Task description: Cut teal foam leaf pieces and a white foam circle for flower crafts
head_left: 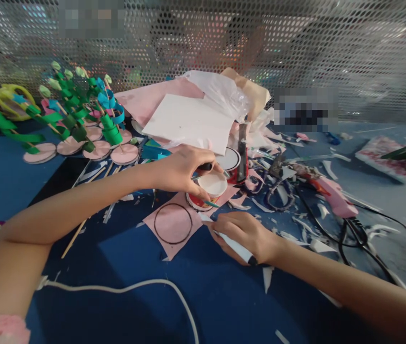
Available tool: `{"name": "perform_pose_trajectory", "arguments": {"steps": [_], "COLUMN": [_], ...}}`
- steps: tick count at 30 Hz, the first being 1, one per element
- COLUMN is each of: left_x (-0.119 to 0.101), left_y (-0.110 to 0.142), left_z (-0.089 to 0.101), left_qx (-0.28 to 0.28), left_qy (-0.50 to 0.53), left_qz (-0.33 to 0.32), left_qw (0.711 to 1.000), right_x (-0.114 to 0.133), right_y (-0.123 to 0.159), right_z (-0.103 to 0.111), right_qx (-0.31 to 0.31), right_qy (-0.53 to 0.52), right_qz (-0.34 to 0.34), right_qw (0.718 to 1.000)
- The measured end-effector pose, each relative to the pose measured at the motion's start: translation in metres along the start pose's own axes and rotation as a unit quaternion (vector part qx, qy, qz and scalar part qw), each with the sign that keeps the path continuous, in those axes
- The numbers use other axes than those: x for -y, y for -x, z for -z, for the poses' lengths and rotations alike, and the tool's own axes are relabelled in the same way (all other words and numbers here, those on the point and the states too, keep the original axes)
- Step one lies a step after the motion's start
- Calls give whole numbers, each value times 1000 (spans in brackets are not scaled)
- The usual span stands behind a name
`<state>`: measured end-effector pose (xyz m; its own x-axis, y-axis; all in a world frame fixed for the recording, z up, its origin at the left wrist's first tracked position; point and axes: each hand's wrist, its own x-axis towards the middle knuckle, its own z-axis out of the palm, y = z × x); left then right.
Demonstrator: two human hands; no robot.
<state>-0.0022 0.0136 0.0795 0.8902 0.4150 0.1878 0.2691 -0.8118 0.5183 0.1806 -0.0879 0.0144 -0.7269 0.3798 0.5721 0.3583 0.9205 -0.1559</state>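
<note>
My left hand point(181, 167) is closed around a small white cup point(213, 183) with red and yellow printing, pressed down on a pink paper sheet point(184, 241). A black marker cap point(205, 166) shows by its fingers. On the sheet, left of the cup, is a drawn black circle point(155, 222). My right hand point(242, 234) grips a white marker point(236, 247), its front end close beside the cup's base at the paper. Whether the tip touches the paper I cannot tell.
Paper flowers point(109, 129) on round pink bases stand at the left. White sheets point(192, 119) are piled behind the cup. A pink glue gun point(335, 196), scissors point(279, 193), a red cutter point(241, 157) and paper scraps lie right. A white cable point(134, 286) crosses the front.
</note>
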Motion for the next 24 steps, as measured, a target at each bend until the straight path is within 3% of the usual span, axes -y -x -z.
{"name": "perform_pose_trajectory", "arguments": {"steps": [5, 12, 19, 24], "left_x": [0, 1, 1, 1], "left_y": [0, 0, -1, 0], "left_z": [0, -1, -1, -1], "left_qx": [0, -5, -2, -4], "left_qy": [-3, 3, 8, 20], "left_qz": [1, -4, -4, -3], "left_qw": [1000, 1000, 1000, 1000], "right_x": [-3, -6, -11, -17], "right_y": [1, 3, 8, 15], "right_z": [-2, -10, 0, 8], "right_qx": [24, -23, -39, -21], "right_qy": [-19, -2, -54, -152], "right_qz": [1, -72, -121, -235], "right_qw": [1000, 997, 990, 960]}}
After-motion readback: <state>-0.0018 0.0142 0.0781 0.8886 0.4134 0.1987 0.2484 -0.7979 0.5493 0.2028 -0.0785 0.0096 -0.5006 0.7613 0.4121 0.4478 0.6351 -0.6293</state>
